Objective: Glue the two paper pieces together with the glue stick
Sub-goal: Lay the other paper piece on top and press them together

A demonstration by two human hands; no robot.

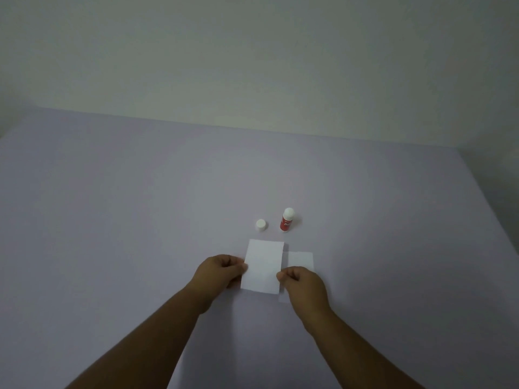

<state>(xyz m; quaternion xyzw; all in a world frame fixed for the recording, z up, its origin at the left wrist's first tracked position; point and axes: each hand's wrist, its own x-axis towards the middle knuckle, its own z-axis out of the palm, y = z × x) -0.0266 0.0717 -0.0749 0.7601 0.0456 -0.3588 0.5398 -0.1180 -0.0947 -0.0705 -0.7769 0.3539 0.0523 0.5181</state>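
Note:
A white paper piece (263,265) is held a little above the table, pinched at its left edge by my left hand (222,269) and at its right edge by my right hand (302,282). A second white paper piece (301,259) lies flat on the table just to the right, partly under the held one and my right hand. Behind the papers stands the red glue stick (287,219), upright and uncapped, its white glue tip showing. Its white cap (261,225) sits to its left.
The table (140,220) is a plain lilac surface that ends at a pale wall at the back and at an edge on the right.

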